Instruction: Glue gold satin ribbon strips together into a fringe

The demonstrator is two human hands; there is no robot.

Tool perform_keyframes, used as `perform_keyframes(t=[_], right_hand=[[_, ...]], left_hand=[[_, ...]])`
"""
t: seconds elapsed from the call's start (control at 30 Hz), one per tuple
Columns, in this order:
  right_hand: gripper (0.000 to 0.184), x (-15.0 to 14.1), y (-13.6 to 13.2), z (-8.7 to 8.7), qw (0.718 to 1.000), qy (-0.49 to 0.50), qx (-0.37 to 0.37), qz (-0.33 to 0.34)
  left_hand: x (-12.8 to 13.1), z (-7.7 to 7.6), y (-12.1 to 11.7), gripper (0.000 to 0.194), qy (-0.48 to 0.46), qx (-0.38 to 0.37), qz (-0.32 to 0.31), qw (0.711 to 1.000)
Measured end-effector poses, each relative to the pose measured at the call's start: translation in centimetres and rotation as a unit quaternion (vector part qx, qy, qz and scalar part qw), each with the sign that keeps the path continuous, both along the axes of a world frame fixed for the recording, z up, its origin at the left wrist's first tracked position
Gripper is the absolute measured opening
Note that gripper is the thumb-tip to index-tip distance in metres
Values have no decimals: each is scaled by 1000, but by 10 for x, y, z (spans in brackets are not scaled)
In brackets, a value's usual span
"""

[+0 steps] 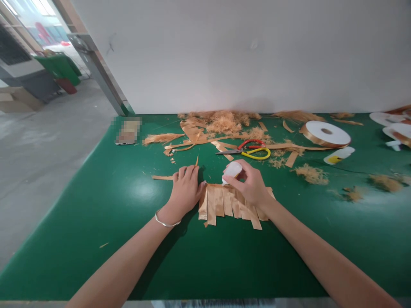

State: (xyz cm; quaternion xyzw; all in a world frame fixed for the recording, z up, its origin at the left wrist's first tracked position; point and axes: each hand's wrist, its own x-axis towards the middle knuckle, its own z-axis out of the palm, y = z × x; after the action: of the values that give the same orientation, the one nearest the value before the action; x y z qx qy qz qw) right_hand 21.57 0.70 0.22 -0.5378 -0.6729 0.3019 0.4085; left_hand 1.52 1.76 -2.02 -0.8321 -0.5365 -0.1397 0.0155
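Note:
A row of tan ribbon strips [220, 203] hangs side by side from a band along its upper edge, flat on the green table. My right hand [252, 184] is closed round a small white glue bottle [231, 171], tipped so its nozzle meets the band. At the row's left end, my left hand [186, 186] lies on the table, fingers pointing away from me and thumb by the band's end. A narrow ribbon piece [162, 177] sticks out to the left from under its fingers. Whether those fingers pinch anything is hidden.
Beyond my hands lie scissors [245, 149] with red and yellow handles, among ribbon scraps and a heap of frayed fibres [224, 122]. A ribbon spool [326, 133] and another white bottle [339, 155] are at the right. A blurred-out phone-like object [128, 131] sits far left.

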Motion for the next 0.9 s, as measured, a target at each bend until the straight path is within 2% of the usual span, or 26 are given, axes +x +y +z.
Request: perform_keyframes(t=[0.13,0.3,0.53,0.63,0.73,0.8,0.9], right_hand=[[29,-8,5,5,1000,22,4,19],[28,-17,12,1,999,4,9,53],[29,13,4,-3,1000,-9,-18,-1],[26,30,0,1,997,66,-16,-35],[22,47,-3,5,979,189,-26,-66],[21,59,-4,5,955,279,-50,-84],[23,77,-5,-2,894,421,-90,-121]], left_hand=[[0,-2,1,45,6,6,5,1000],[-1,-3,1,45,6,10,2,1000],[0,-2,1,43,-2,5,1,1000],[-1,-2,2,43,-1,4,2,1000],[-1,-3,3,42,-2,5,0,1000],[-1,-3,3,42,-1,6,0,1000],[-1,-3,3,42,-1,5,3,1000]])
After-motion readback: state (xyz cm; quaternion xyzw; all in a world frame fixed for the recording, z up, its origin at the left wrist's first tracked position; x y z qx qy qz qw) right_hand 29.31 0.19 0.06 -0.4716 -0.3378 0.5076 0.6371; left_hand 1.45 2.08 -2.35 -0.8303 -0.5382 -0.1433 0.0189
